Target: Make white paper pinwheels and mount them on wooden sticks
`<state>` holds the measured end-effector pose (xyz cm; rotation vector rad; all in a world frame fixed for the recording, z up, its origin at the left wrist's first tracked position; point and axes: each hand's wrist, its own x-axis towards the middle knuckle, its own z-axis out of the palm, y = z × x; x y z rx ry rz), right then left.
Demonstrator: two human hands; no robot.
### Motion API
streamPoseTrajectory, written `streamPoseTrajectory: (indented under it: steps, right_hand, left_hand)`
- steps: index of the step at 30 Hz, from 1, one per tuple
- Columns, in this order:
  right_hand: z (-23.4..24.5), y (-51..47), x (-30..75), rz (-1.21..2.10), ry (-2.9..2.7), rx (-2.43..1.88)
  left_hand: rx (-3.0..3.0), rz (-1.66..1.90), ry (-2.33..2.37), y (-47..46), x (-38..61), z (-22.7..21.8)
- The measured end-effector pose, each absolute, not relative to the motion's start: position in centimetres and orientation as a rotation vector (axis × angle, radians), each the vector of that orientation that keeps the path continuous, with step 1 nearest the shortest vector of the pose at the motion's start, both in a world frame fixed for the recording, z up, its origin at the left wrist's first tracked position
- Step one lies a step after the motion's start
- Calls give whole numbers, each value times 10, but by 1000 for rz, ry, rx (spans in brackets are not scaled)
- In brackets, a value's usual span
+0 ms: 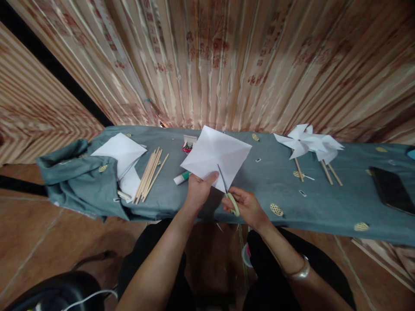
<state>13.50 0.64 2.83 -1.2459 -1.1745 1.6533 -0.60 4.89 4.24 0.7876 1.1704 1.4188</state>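
Note:
A square sheet of white paper (215,149) with faint creases is held up over the table's front edge. My left hand (199,188) pinches its near edge, thumb on top. In my right hand (245,206) is a pair of scissors (232,204) with pale green handles. One blade lies over the sheet, running from the near corner toward the middle; the other blade is hidden beneath the paper. Just left of the sheet lie a glue stick (181,177) with a green and white body and a small red box (187,146) of tiny items.
Several wooden sticks (149,175) and white paper sheets (119,151) lie at left on the cloth-covered table (259,181). White paper pinwheels (303,140) on sticks rest at right, with a black phone (392,190) beyond. A curtain (207,65) hangs behind.

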Motion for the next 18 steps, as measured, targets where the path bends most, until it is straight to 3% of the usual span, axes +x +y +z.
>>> streamPoseTrajectory:
  steps: [18]
  right_hand:
    - [29,8,136,1641,-1188,-1245]
  left_hand:
    - [785,1405,1199,49,-3,41]
